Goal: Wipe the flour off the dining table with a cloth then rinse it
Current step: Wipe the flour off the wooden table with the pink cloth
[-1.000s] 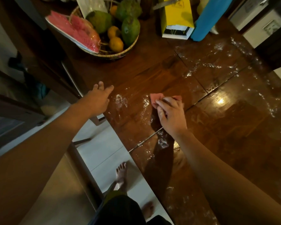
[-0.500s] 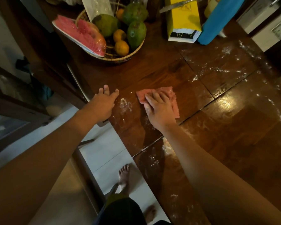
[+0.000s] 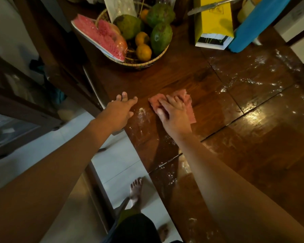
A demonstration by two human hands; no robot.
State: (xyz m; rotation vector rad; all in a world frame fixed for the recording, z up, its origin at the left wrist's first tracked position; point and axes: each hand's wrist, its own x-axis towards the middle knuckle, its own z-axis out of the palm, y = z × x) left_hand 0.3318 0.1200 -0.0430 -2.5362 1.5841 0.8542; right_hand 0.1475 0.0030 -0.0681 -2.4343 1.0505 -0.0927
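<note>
from the head view, the right hand (image 3: 174,116) lies flat on the pink cloth (image 3: 187,98), fingers straight and a little spread, pressing it onto the dark wooden dining table (image 3: 165,81). it pins the cloth rather than gripping it. the cloth sticks out beyond the fingertips and along the outer side of the hand. the left hand (image 3: 119,113) is at the table's edge, just beside the right, with its fingers stretched out loosely and holding nothing. whether it rests on the edge or hovers over it is hard to tell. between the two hands sits a small white smear of flour (image 3: 142,112), and more flour (image 3: 249,81) is scattered well beyond the right hand's far side. past the fingertips stands a fruit basket (image 3: 147,64), and a yellow box (image 3: 212,20) lies further off. the cloth looks thin, soft and light, so it should bunch or fold under a sideways push. a broad flat palm over its middle likely keeps it spread for wiping. the glossy table probably lets it slide easily. for rinsing, it could be gathered from any edge into a loose fistful.
</note>
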